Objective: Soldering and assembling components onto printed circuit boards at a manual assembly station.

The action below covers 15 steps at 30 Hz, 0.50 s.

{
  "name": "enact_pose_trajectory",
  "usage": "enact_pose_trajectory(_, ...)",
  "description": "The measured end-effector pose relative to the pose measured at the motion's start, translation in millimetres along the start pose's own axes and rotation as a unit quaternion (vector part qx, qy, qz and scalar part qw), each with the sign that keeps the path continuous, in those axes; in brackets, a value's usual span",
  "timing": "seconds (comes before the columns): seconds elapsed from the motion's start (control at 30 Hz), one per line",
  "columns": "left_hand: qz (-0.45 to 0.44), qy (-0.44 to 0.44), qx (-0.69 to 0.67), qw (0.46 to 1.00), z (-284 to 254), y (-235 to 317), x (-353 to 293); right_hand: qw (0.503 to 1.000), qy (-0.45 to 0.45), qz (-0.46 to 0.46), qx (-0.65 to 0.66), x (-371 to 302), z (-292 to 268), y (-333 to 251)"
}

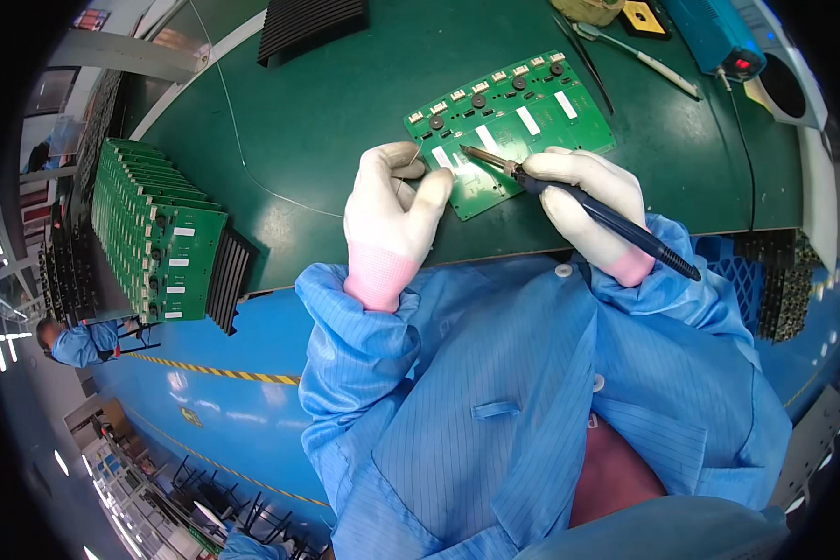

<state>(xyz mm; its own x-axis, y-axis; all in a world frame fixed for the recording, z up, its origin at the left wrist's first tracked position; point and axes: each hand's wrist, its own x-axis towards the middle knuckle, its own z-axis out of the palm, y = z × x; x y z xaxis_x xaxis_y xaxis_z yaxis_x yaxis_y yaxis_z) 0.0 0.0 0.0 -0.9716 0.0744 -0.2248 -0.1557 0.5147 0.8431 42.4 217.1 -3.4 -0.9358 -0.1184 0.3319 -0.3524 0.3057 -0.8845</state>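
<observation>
A green circuit board lies tilted on the green tabletop, with a row of white connectors and round black parts along its far edge. My right hand, in a white glove with a pink cuff, grips a dark blue soldering iron. The iron's tip points left, over the board near a white label. My left hand, gloved the same way, is closed at the board's left edge, pinching thin solder wire. That wire trails from the far left across the table into the hand. Its end by the fingertips is hard to make out.
Several circuit boards stand in a black rack at the left. Another black ridged rack lies at the back. Far right are tweezers, a white-handled brush and a blue soldering station. A person sits beyond.
</observation>
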Motion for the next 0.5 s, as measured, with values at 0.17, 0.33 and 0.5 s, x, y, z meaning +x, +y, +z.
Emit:
enact_pose_trajectory(0.17, 0.032, 0.068, -0.053, 0.996, 3, -11, 1, 1.0, -0.001, -0.015, 0.002, 1, -1, 3)
enact_pose_trajectory(0.33, 0.182, 0.123, 0.107, 0.97, -1, -22, 7, 0.999, 0.002, -0.036, -0.008, 2, 0, 4)
enact_pose_trajectory(0.5, 0.181, 0.1, 0.033, 0.978, 5, -8, 2, 0.999, 0.029, -0.026, 0.018, 4, 3, 2)
